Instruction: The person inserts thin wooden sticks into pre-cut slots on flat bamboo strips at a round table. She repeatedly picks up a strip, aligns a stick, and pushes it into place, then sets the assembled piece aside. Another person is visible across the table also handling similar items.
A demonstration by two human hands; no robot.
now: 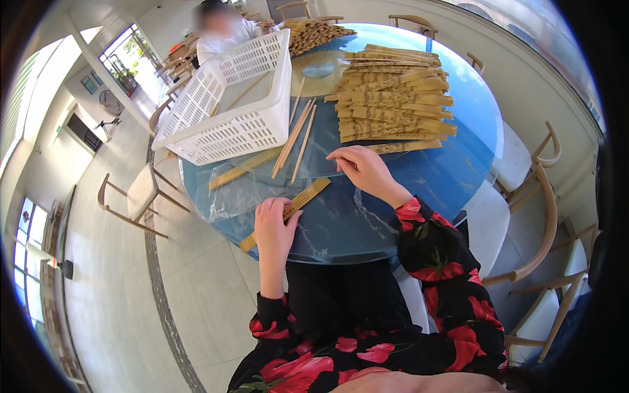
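A narrow yellow-brown paper chopstick sleeve (312, 192) lies slantwise near the table's front edge. My left hand (274, 226) is closed over its middle, thumb on one side and fingers on the other. To the right, my right hand (368, 171) hovers over the tabletop with fingers reaching leftward and slightly apart; I see nothing in it. Just beyond the right hand rises a stack of filled-looking chopstick sleeves (396, 98). Several bare wooden chopsticks (295, 137) lie loose between the stack and the white basket. Another flat sleeve (244, 168) rests in front of the basket.
A white perforated plastic basket (223, 134) with a few sticks inside stands at the left of the round blue marbled table (341, 229). Clear plastic film (229, 202) lies at its left edge. Behind sits another person (226, 39) beside a brown pile (311, 36). Wooden chairs (145, 191) surround the table.
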